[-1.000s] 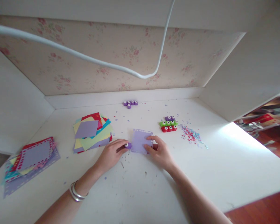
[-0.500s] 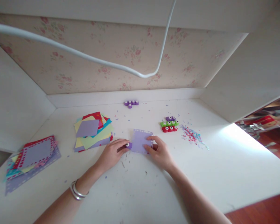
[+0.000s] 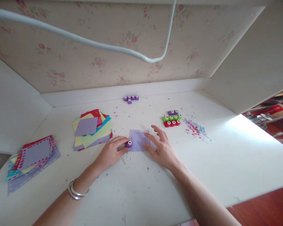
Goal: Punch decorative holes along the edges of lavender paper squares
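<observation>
We are working a border of holes into a purple sheet, and by our judgement we are partway through it: pale openings are showing along its left edge and at its far right corner, while the near edge is looking too blurred for us to count what is left. On our left, a stack of bordered sheets is lying apparently finished; behind our left hand, a pile of sheets is showing mostly plain paper, seemingly unpunched. With that hand we are pinching a purple punch between thumb and fingers, right at the sheet's left edge; whether paper is sitting inside its slot, we are not able to tell. The sheet is lying flat between our hands, and our right hand is gripping nothing, its fingers spreading loosely over the right side.
</observation>
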`<action>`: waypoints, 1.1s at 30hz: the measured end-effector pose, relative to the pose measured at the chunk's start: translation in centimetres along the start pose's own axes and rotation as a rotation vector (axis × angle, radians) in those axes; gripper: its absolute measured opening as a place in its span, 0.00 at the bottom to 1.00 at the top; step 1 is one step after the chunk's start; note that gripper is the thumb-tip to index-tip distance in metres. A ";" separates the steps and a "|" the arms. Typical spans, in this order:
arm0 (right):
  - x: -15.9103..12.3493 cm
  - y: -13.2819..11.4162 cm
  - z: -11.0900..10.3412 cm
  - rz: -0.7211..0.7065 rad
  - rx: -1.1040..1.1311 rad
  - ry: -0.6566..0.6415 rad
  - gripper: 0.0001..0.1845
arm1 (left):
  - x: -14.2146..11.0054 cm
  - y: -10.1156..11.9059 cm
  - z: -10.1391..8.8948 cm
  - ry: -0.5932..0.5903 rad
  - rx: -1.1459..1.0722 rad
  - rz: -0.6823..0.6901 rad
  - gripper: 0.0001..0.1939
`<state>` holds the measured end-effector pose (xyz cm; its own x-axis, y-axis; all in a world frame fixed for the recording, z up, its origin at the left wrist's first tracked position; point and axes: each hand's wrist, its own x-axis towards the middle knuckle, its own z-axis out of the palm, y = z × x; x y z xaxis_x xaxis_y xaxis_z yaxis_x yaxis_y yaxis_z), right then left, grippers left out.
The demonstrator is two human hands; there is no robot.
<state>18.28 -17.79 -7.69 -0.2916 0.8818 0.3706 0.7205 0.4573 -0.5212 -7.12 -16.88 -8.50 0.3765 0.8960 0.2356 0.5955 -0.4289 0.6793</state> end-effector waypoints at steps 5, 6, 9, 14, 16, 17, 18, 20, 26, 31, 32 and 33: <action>0.0 0.5 -0.2 -0.088 -0.119 -0.180 0.15 | -0.5 0.3 -0.4 -0.023 0.040 -0.009 0.14; -0.1 0.6 -0.1 -0.077 -0.123 -0.184 0.15 | -0.6 0.4 -0.5 -0.028 0.049 -0.015 0.14; -0.1 0.5 0.0 -0.062 -0.124 -0.171 0.16 | -0.9 0.4 -0.7 -0.033 0.076 -0.026 0.13; -0.1 0.4 -0.1 -0.064 -0.092 -0.165 0.16 | -0.9 0.3 -0.6 -0.020 0.111 -0.038 0.14; -0.1 0.4 -0.2 -0.066 -0.080 -0.162 0.16 | -0.9 0.2 -0.5 -0.013 0.118 -0.037 0.14; -0.1 0.4 -0.2 -0.066 -0.076 -0.162 0.16 | -0.8 0.1 -0.5 -0.012 0.121 -0.037 0.14; -0.1 0.4 -0.2 -0.067 -0.073 -0.164 0.16 | -0.8 0.1 -0.4 -0.012 0.123 -0.038 0.14; -0.1 0.3 -0.2 -0.066 -0.071 -0.174 0.16 | -0.9 0.0 -0.4 -0.016 0.127 -0.046 0.14; -0.1 0.2 -0.3 -0.066 -0.076 -0.192 0.16 | -0.9 -0.1 -0.3 -0.023 0.139 -0.043 0.13; -0.1 0.1 -0.3 -0.070 -0.074 -0.177 0.16 | -0.8 0.3 -0.6 -0.030 0.125 -0.046 0.13; -0.1 0.1 -0.3 -0.071 -0.071 -0.172 0.15 | -0.7 0.6 -0.7 -0.033 0.115 -0.050 0.14; -0.1 0.1 -0.3 -0.072 -0.068 -0.169 0.15 | -0.6 0.9 -0.8 -0.034 0.101 -0.061 0.14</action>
<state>18.54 -17.89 -7.51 -0.4412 0.8566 0.2675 0.7332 0.5160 -0.4429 -7.40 -17.67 -7.48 0.3600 0.9171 0.1713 0.6858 -0.3846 0.6178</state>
